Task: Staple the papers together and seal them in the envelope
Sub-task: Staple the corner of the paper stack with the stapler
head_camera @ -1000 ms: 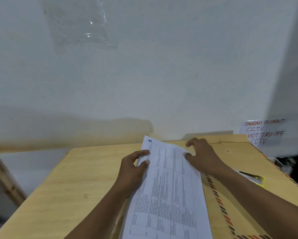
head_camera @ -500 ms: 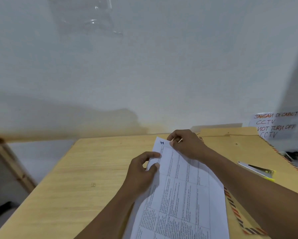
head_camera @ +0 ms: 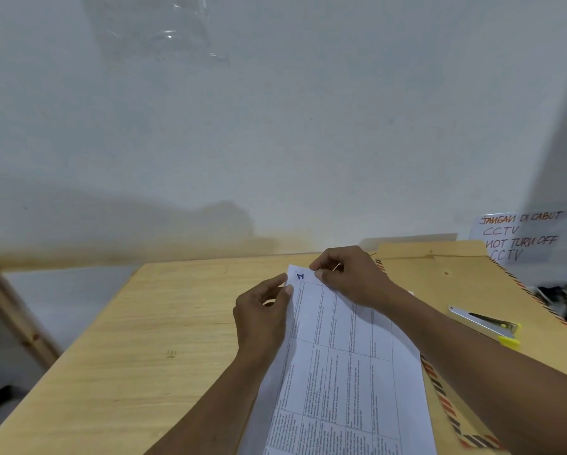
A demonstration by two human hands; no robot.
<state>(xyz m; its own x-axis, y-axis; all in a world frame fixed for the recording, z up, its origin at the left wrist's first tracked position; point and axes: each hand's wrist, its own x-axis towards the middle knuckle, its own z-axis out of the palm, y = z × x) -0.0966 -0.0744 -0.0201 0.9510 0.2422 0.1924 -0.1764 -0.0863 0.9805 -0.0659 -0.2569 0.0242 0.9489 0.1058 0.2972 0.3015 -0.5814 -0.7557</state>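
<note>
White papers (head_camera: pixel 341 372) lie partly over the envelope (head_camera: pixel 456 284), with the stapler (head_camera: pixel 485 323) to their right. My left grip (head_camera: pixel 262 316) pinches their left edge and my right grip (head_camera: pixel 351 277) pinches their top edge. I see no staple, so a slack pinch could let the sheets skew.

Only the person's two hands and forearms show. The left hand (head_camera: pixel 262 320) and the right hand (head_camera: pixel 351 280) are both bare, and so are the wrists behind them. The left forearm (head_camera: pixel 209 405) is uncovered along all of its visible length, up to the lower edge of the view. The right forearm (head_camera: pixel 472 366) is likewise uncovered up to the lower right edge, and it looks the broader of the two in the wide-angle view. The nails are cut short: the left thumbnail (head_camera: pixel 289 289) and the right thumbnail (head_camera: pixel 318 274) both show. Knuckles and finger creases are too soft to make out finely.
</note>
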